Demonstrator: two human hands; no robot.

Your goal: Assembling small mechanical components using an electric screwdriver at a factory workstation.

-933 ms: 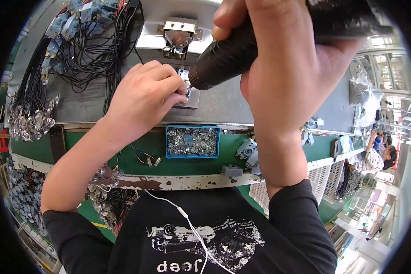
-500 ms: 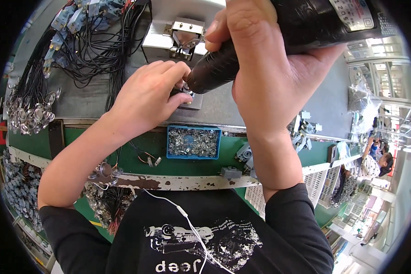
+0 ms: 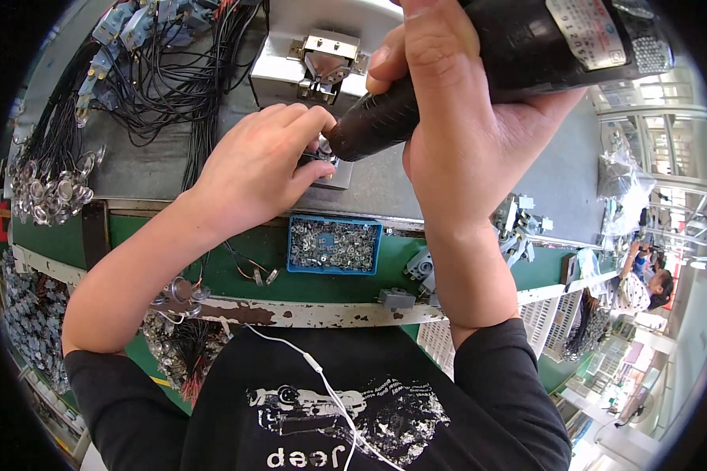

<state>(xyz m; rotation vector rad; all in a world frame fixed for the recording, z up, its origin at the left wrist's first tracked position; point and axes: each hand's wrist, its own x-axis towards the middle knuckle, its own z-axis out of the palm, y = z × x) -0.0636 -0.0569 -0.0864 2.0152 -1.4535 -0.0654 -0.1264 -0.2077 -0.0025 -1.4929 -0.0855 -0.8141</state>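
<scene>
My right hand (image 3: 456, 141) is wrapped round a thick black electric screwdriver (image 3: 377, 122), which slants down to the left. The tool's nose meets a small shiny metal part (image 3: 325, 147) beside my left fingertips. My left hand (image 3: 259, 161) is closed, thumb and forefinger pinched about that part, and its fingers hide most of it. Beneath lies a flat metal block (image 3: 338, 177) on the grey work surface. Just beyond stands a metal fixture (image 3: 330, 56) with a bracket on top. The screwdriver's bit cannot be seen.
Near me sits a blue tray (image 3: 334, 246) of small metal pieces. Bundled black wires (image 3: 165, 102) with grey switch-like parts (image 3: 137, 27) and round metal ends (image 3: 51, 188) lie at left. More grey parts (image 3: 518, 224) are at right. Another person (image 3: 644, 290) is far right.
The view has shifted slightly, and the screwdriver appears a little lower and further right. Both hands keep their holds at the same spot.
</scene>
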